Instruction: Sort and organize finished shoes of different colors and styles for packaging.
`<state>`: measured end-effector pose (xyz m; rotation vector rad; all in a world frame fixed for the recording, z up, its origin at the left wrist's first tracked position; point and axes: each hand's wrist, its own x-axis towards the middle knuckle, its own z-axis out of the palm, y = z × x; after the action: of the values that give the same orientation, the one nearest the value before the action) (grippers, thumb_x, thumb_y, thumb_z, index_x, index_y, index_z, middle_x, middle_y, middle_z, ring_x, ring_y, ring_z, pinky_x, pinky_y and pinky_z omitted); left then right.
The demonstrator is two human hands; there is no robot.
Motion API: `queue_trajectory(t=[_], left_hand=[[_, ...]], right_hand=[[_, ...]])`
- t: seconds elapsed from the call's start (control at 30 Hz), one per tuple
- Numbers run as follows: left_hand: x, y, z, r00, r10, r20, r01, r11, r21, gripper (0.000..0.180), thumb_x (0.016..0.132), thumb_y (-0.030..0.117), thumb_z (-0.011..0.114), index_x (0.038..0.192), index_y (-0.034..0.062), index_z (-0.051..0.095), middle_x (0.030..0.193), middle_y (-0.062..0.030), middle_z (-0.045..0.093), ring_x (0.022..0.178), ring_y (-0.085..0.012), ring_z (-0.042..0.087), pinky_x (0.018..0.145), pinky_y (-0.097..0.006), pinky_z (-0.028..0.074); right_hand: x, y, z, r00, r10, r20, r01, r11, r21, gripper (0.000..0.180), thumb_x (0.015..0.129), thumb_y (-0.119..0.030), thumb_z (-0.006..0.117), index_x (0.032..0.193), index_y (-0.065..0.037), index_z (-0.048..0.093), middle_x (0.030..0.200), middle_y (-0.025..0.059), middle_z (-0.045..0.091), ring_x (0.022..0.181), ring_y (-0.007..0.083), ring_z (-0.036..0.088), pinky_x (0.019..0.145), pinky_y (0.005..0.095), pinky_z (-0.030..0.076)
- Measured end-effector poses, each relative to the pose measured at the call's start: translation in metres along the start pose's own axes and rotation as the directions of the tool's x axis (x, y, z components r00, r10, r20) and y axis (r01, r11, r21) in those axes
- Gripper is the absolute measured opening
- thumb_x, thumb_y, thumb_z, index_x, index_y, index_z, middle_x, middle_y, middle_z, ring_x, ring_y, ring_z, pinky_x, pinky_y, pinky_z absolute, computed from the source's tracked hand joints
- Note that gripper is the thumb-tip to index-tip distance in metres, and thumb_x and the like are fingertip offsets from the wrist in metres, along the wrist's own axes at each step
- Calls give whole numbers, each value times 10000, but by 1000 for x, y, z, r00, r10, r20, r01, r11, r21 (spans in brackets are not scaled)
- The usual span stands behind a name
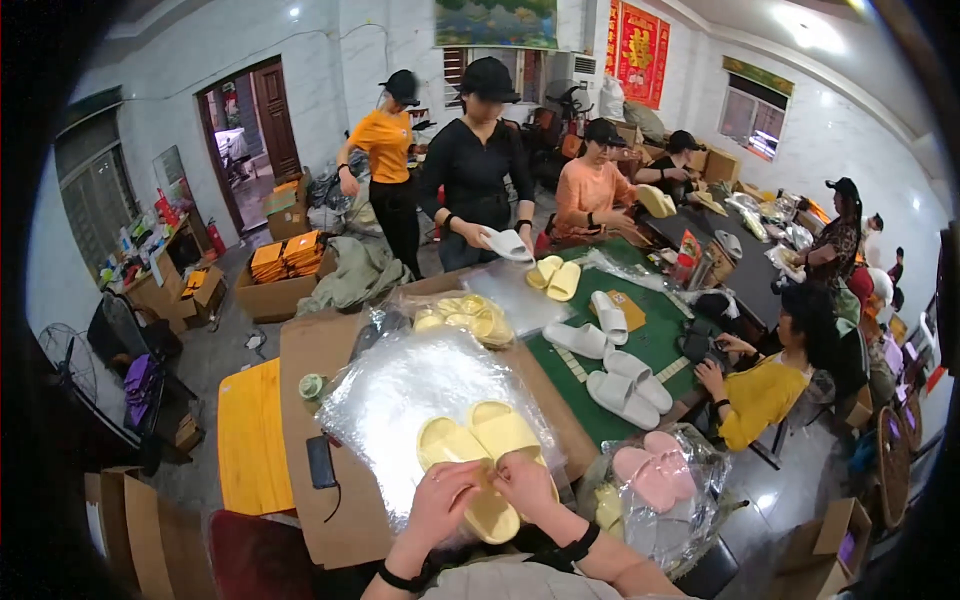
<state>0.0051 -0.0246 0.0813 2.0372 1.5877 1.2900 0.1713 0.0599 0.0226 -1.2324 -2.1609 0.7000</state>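
A pair of pale yellow slide slippers [498, 427] lies side by side on a stack of clear plastic bags [400, 370], close in front of me. Over the slippers' straps, my left hand [446, 497] has its thumb and fingers pinched together. Close beside it on the right, my right hand [526, 486] is pinched the same way at the inner edge of the right slipper. Whatever sits between the fingertips is too small or hidden to make out. Dark bands circle both wrists.
Bagged yellow slippers [468, 318] lie beyond the plastic stack. White slippers [628, 388] rest on the green tabletop [560, 385]; pink slippers [655, 470] lie in plastic at right. A black phone [322, 462] is at left. Several co-workers surround the tables, one [765, 400] in yellow.
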Motion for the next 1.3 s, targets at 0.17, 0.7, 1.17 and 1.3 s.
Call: queue_trajectory(t=[0.17, 0.7, 1.17, 1.3], left_hand=[[9, 8, 10, 965, 165, 202, -164, 986, -23, 127, 844, 144, 705, 941, 65, 683, 1190, -53, 691, 1089, -267, 603, 936, -376, 476], [-6, 7, 0, 969, 38, 244, -5, 991, -134, 130, 917, 174, 604, 976, 68, 650, 1254, -102, 634, 1158, -335, 545, 1026, -441, 396], [-6, 18, -37, 944, 89, 317, 73, 882, -465, 104, 894, 88, 647, 992, 59, 662, 1290, -95, 638, 1094, -249, 587, 908, -357, 487], [-2, -5, -31, 994, -86, 64, 97, 972, -212, 251, 828, 180, 736, 1054, 84, 679, 1296, -137, 605, 1184, -331, 555, 994, -412, 449]], right_hand=[[5, 24, 15, 995, -103, -12, 104, 985, 135, 269, 821, -315, 699, 882, -70, 607, 829, 150, 651, 770, 360, 645, 656, 444, 504], [15, -13, 34, 993, -105, 57, 104, 994, 28, 259, 833, -283, 662, 902, -43, 591, 864, 181, 629, 775, 394, 609, 681, 446, 489], [70, -8, 50, 997, -7, -80, 20, 988, 156, 300, 891, -294, 671, 966, -18, 581, 890, 193, 589, 801, 389, 590, 710, 467, 473], [59, 17, 68, 981, -183, -70, 177, 981, -75, 467, 866, -256, 688, 1232, -11, 533, 1095, 214, 554, 1011, 408, 540, 882, 500, 421]])
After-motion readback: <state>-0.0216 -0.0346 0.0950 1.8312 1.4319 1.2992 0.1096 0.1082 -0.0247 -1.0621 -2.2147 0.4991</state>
